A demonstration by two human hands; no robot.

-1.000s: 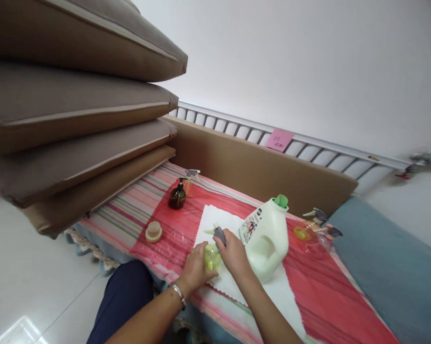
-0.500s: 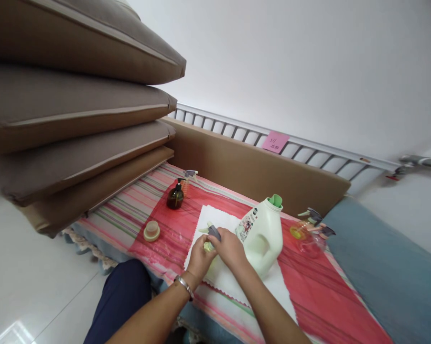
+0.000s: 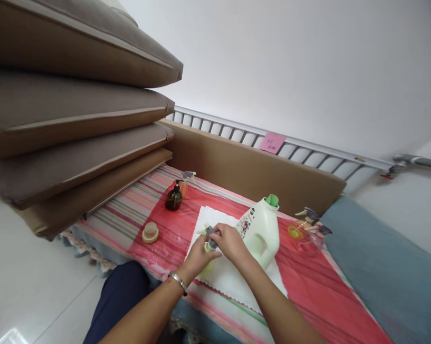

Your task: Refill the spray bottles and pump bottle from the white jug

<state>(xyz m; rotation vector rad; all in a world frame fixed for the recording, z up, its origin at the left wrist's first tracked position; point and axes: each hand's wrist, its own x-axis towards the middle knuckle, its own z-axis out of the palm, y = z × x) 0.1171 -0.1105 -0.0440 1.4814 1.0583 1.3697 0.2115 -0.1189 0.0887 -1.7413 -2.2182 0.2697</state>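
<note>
My left hand (image 3: pixel 197 257) is closed round the neck of a clear spray bottle (image 3: pixel 207 270) with yellowish liquid. My right hand (image 3: pixel 230 240) pinches the bottle's grey and pale green trigger sprayer (image 3: pixel 210 232) at its top. Both hands are over a white cloth (image 3: pixel 233 289) with a zigzag edge. Just right of them a big pale green jug (image 3: pixel 263 229) stands without a cap, a green spout in its mouth. To the left, a pale cap (image 3: pixel 150 232) rests on the red sheet (image 3: pixel 165 253). My hands hide part of the bottle.
A dark pump bottle (image 3: pixel 174 198) and a spray bottle (image 3: pixel 184 186) stand at the back left. Two more spray bottles, one yellowish (image 3: pixel 296 231) and one pink (image 3: pixel 310 242), stand right of the jug. Stacked brown cushions (image 3: pixel 79 110) rise at left. A brown board (image 3: pixel 251 167) stands along the back.
The fingers of my right hand have shifted on the trigger sprayer, uncovering more of its grey collar. My left thumb has straightened to the right. The view has moved slightly.
</note>
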